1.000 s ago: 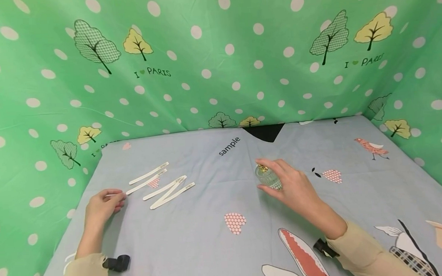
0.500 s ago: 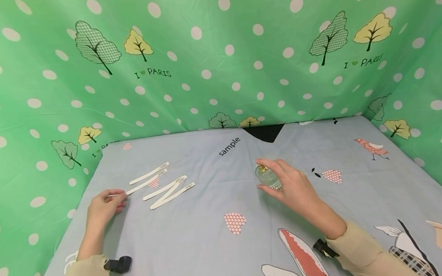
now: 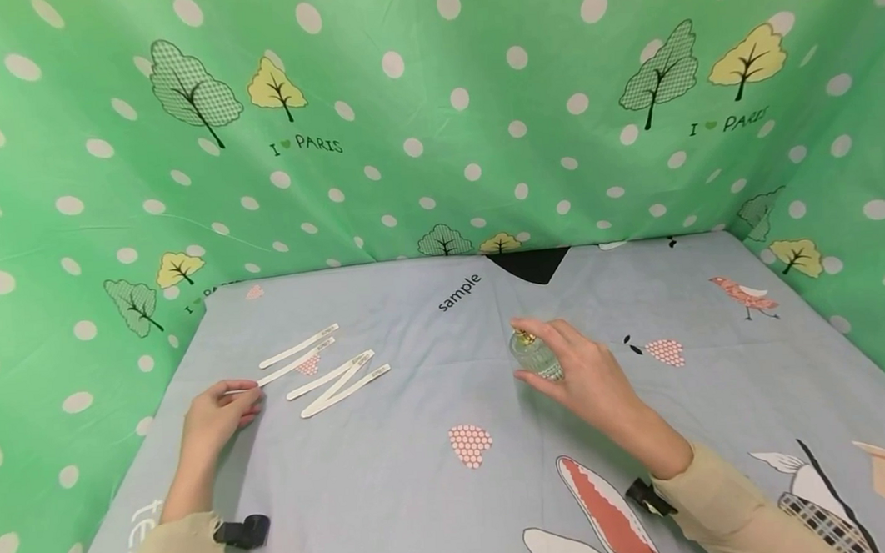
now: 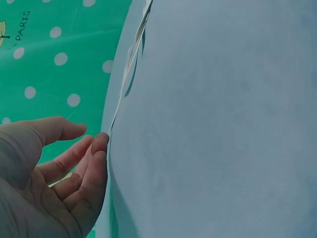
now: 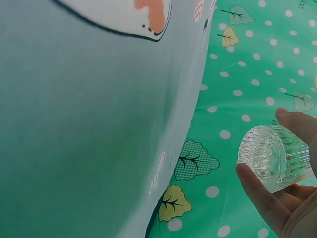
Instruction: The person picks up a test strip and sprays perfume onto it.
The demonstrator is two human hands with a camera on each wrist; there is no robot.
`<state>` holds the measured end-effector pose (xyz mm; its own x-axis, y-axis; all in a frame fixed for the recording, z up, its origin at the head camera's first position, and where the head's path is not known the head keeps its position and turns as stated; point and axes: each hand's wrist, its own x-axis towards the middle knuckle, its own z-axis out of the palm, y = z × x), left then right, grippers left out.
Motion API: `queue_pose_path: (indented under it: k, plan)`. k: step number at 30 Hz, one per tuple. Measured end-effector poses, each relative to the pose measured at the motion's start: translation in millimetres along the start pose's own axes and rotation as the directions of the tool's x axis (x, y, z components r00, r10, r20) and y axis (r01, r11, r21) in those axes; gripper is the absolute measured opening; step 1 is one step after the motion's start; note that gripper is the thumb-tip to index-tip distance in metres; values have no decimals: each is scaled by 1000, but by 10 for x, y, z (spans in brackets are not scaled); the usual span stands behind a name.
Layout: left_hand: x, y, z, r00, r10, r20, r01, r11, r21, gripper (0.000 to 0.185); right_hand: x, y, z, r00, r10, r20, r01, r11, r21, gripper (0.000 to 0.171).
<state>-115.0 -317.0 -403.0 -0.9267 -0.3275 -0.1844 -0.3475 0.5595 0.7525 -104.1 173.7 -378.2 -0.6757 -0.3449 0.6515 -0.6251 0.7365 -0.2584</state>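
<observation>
Gripping bottle [image 3: 531, 357], top perhaps hidden

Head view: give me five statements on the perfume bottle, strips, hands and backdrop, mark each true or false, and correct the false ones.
1. The right hand holds the glass perfume bottle. True.
2. The left hand holds a second bottle. False: it is at the near end of a white paper strip.
3. Five white paper strips are visible. True.
4. No strips touch each other. False: two meet at their near ends in a V.
5. The green backdrop is printed with trees and pale dots. True.
</observation>
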Motion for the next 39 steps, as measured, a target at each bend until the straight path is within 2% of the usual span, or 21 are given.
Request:
queue_pose_path:
  k: [8,19,22,29,31,39]
  plan:
    - [-19,19,39,1000,1,15,-1,1000,1,42,-3,0,2,1000,2,2,-2,1000,6,73]
    - [-30,38,70,996,18,85,-17,1000,-11,45,-10,2,5,1000,-5,0,5,1000,11,73]
    - [-36,53,79,994,18,109,-16,1000,-13,45,-14,5,4,1000,-6,5,5,1000,13,73]
    - [-15,73,124,980,29,199,-9,995,-98,44,-4,-5,-9,1000,-11,27,10,1000,15,73]
    - [-4,76,142,977,23,214,-1,995,-99,44,1,-14,-11,1000,-12,26,12,1000,13,73]
    - [28,89,189,978,21,208,-12,999,-47,40,-5,-53,5,1000,-8,30,8,1000,17,73]
